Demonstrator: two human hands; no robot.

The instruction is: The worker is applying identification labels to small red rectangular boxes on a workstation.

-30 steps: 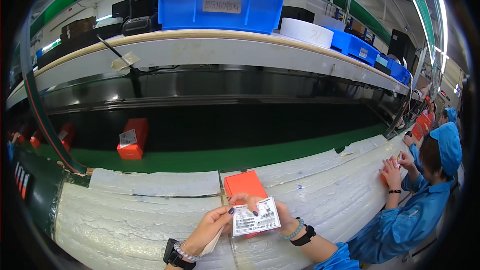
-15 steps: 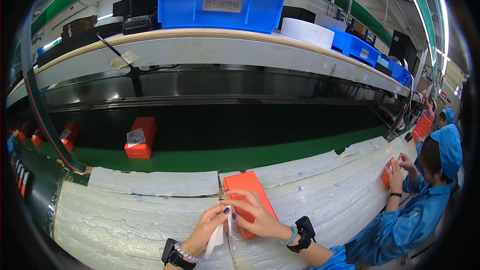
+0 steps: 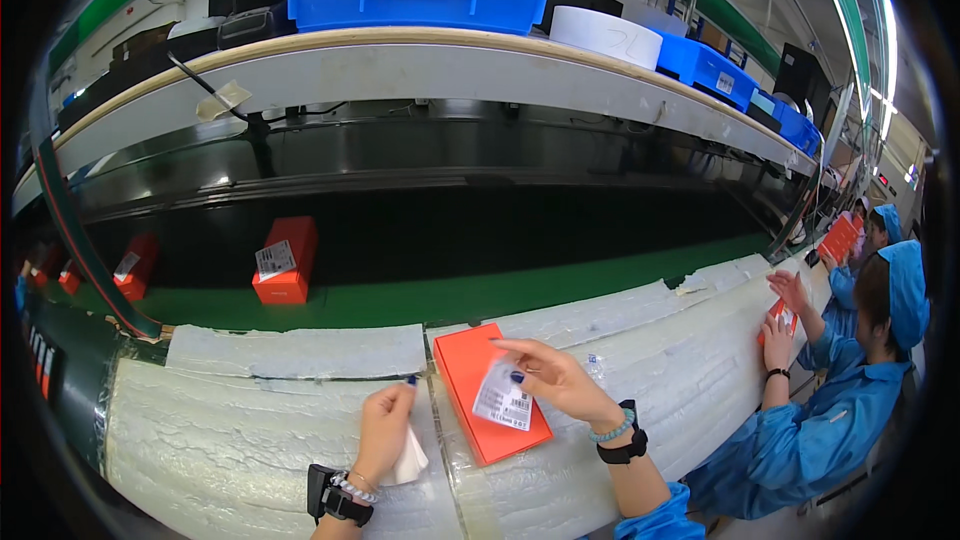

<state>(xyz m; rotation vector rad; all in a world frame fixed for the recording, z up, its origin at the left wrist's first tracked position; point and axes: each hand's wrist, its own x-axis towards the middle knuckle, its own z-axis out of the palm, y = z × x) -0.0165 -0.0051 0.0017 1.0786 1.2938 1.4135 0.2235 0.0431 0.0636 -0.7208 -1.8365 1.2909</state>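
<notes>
A red-orange box (image 3: 460, 360) lies flat on the plastic-covered worktop in front of me. Above its top face, a white printed label (image 3: 503, 398) hangs at a slant from my right hand (image 3: 560, 378), the thumb on its upper corner and the index finger stretched out. Whether the label's lower edge touches the box, I cannot tell. To the left of the box, my left hand (image 3: 385, 425) is closed, thumb and finger pinched together. A crumpled white sheet (image 3: 408, 460) sticks out below its palm.
Behind the worktop (image 3: 250, 440) runs a green conveyor belt (image 3: 420, 298) carrying a labelled red box (image 3: 287, 260) and others farther left. A shelf with a blue bin (image 3: 420, 0) spans above. At the right, a person in blue (image 3: 800, 420) handles another red box.
My hands have moved apart. The printed label now shows in my right hand over the box, while the white sheet stays with my left. The view has shifted slightly.
</notes>
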